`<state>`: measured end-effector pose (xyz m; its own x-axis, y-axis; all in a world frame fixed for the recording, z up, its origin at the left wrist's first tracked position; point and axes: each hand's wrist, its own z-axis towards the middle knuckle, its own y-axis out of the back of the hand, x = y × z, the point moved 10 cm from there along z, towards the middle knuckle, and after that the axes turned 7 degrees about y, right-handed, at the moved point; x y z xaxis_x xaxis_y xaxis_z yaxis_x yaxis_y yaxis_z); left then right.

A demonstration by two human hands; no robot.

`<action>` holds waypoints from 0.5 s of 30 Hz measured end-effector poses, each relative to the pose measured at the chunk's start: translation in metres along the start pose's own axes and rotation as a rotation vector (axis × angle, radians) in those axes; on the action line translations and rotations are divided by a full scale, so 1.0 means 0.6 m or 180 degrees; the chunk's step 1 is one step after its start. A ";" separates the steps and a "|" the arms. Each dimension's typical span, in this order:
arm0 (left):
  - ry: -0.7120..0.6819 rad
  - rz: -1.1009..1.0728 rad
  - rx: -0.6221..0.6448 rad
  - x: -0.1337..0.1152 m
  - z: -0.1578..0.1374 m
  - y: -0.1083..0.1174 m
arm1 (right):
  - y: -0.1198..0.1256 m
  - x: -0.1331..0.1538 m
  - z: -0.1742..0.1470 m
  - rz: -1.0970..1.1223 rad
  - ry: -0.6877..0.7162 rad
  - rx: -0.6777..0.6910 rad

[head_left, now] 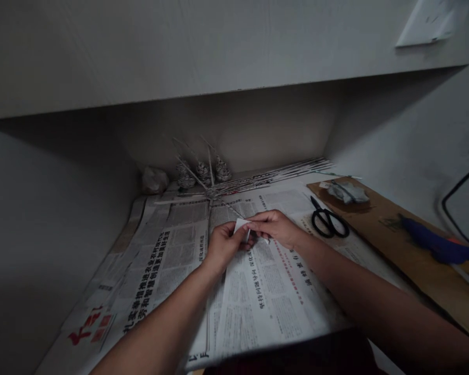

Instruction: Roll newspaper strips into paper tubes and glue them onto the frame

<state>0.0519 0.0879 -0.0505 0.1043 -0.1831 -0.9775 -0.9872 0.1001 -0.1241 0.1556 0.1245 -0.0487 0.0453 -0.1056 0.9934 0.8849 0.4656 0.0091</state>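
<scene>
Both hands meet above the newspaper (273, 271), around a small white piece of paper (241, 224). My left hand (223, 246) pinches the paper between thumb and fingers. From the right, my right hand (277, 227) closes its fingertips on the paper's edge. A thin paper stick (233, 210) runs from the hands back to a star-like joint of crossed paper sticks (213, 194). Where that stick ends at the fingers is hidden. Another white tip shows below my right hand.
Black scissors (329, 223) lie right of the hands. A brown board (379, 221) holds a clear plastic lump (347, 192) and a blue tool (437, 242), possibly a glue gun. Behind are long paper sticks (281, 174), several woven cones (202, 172) and a plastic bag (154, 180). An overhanging panel (219, 52) juts above.
</scene>
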 end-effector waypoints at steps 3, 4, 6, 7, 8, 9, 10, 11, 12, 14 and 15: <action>-0.0082 0.0090 -0.0028 -0.004 -0.001 0.000 | 0.006 -0.006 0.000 0.0135 -0.0106 -0.0135; -0.0092 0.0098 -0.0012 -0.004 -0.001 -0.001 | 0.008 -0.007 0.000 0.0157 -0.0137 -0.0172; -0.0066 0.0079 0.0022 -0.003 0.000 -0.004 | 0.010 -0.008 0.000 0.0192 -0.0182 -0.0211; -0.0039 0.0069 0.0031 -0.001 0.000 -0.004 | 0.012 -0.008 0.000 0.0207 -0.0197 -0.0235; -0.0008 0.0076 0.0025 0.000 0.001 -0.004 | 0.014 -0.008 -0.001 0.0227 -0.0206 -0.0272; 0.0022 0.0100 0.0008 0.002 0.001 -0.003 | 0.017 -0.008 -0.001 0.0251 -0.0208 -0.0315; 0.0049 0.0132 -0.0011 0.005 0.002 -0.002 | 0.019 -0.007 -0.001 0.0273 -0.0196 -0.0362; 0.0068 0.0174 -0.0024 0.007 0.002 -0.002 | 0.021 -0.007 -0.001 0.0290 -0.0179 -0.0404; 0.0070 0.0221 -0.0035 0.008 0.002 -0.001 | 0.022 -0.007 -0.001 0.0304 -0.0165 -0.0432; 0.0039 0.0296 -0.0037 0.009 0.002 -0.001 | 0.021 -0.007 -0.001 0.0311 -0.0163 -0.0452; 0.0021 0.0315 -0.0037 0.009 0.002 -0.001 | 0.020 -0.007 -0.001 0.0294 -0.0167 -0.0470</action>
<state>0.0533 0.0880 -0.0559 0.0055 -0.1794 -0.9838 -0.9940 0.1066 -0.0249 0.1664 0.1303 -0.0528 0.1088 -0.0206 0.9938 0.9368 0.3367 -0.0956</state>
